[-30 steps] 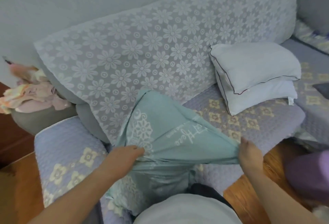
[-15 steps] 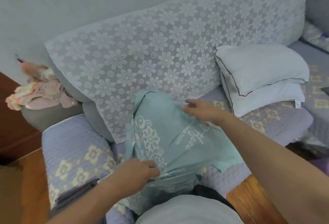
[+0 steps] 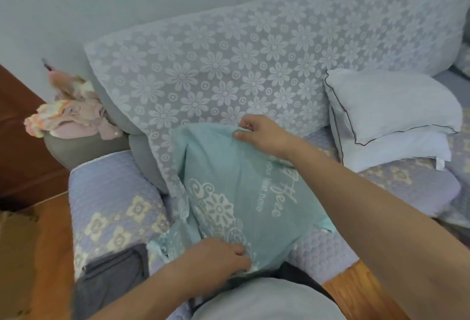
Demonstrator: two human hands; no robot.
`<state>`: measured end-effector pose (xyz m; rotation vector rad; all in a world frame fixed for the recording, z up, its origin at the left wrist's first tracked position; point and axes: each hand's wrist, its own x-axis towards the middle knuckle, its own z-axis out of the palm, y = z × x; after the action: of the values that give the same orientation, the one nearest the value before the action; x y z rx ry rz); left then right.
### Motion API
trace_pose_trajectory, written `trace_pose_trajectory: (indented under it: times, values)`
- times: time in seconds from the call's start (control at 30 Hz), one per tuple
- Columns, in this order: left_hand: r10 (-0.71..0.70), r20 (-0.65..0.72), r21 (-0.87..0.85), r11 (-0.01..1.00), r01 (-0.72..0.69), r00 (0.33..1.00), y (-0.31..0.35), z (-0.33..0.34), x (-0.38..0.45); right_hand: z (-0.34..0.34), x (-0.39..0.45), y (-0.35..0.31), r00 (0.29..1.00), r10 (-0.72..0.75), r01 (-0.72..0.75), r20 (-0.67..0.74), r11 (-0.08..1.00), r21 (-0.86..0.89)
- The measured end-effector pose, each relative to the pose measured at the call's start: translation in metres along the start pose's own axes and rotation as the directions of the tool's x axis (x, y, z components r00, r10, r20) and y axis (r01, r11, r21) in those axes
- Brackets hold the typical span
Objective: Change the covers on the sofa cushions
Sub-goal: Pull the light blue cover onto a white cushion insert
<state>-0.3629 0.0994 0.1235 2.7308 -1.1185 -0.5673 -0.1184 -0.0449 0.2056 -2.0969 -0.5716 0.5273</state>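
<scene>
A teal cushion cover (image 3: 229,182) with white floral print and lettering lies over a cushion on the sofa seat in front of me. My right hand (image 3: 262,136) pinches its far top edge, near the sofa back. At the near bottom edge, my left hand (image 3: 216,263) grips the cover against my body. Two bare white cushions (image 3: 389,106), piped in dark trim, are stacked on the seat to the right.
A lace flower throw (image 3: 254,65) drapes the sofa back. The seat (image 3: 407,187) and left armrest (image 3: 109,197) wear quilted purple covers. A dark grey cloth (image 3: 109,276) hangs off the armrest. Pink clothes (image 3: 68,116) fill a grey basket at left. Wooden floor (image 3: 361,291) lies below.
My right hand left the cover's near right corner, reached across to its far top edge and pinched it. My left hand kept its hold at the bottom.
</scene>
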Motion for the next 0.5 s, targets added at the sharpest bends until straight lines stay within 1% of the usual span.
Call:
trace_pose_trajectory:
  times: [0.1,0.13,0.17,0.2,0.23,0.27,0.3,0.33,0.37,0.4,0.43,0.5]
  values:
    - [-0.063,0.032,-0.1,0.993,0.066,0.997,-0.005,-0.004,0.002,-0.002,-0.013,-0.001,0.983,0.021,-0.058,0.184,0.979,0.194]
    - [-0.075,0.024,-0.13,0.989,0.078,0.997,-0.004,-0.005,0.002,-0.002,-0.016,0.005,0.974,0.042,-0.084,0.221,0.979,0.186]
    - [-0.105,0.012,-0.165,0.981,0.105,0.994,-0.003,-0.006,0.001,-0.002,-0.02,0.012,0.978,0.052,-0.07,0.2,0.994,0.083]
    - [-0.152,-0.008,-0.214,0.966,0.146,0.988,-0.002,-0.006,0.001,0.0,-0.027,0.018,0.994,0.017,-0.006,0.111,0.995,-0.098]
    - [-0.212,-0.02,-0.261,0.944,0.199,0.977,-0.002,-0.007,0.0,0.006,-0.033,0.025,0.998,-0.068,0.062,-0.018,0.969,-0.239]
    - [-0.273,-0.041,-0.31,0.918,0.248,0.961,-0.002,-0.007,0.002,0.014,-0.046,0.03,0.973,-0.166,0.111,-0.163,0.947,-0.3]
    - [-0.337,-0.049,-0.348,0.888,0.3,0.94,-0.002,-0.008,0.004,0.027,-0.066,0.032,0.926,-0.244,0.155,-0.287,0.941,-0.3]
    - [-0.392,-0.046,-0.377,0.859,0.348,0.919,-0.003,-0.008,0.006,0.042,-0.089,0.033,0.888,-0.288,0.172,-0.358,0.931,-0.321]
    - [-0.439,-0.031,-0.372,0.839,0.397,0.898,-0.004,-0.01,0.009,0.059,-0.111,0.035,0.865,-0.328,0.185,-0.38,0.912,-0.367]
    - [-0.475,-0.014,-0.325,0.835,0.445,0.88,-0.005,-0.01,0.014,0.074,-0.133,0.04,0.858,-0.339,0.163,-0.385,0.892,-0.422]
    - [-0.502,0.006,-0.236,0.84,0.489,0.865,-0.006,-0.011,0.018,0.089,-0.151,0.053,0.866,-0.308,0.113,-0.394,0.888,-0.446]
    - [-0.56,0.075,-0.03,0.826,0.563,0.825,-0.01,-0.015,0.025,0.107,-0.175,0.087,0.913,-0.083,-0.071,-0.4,0.932,-0.356]
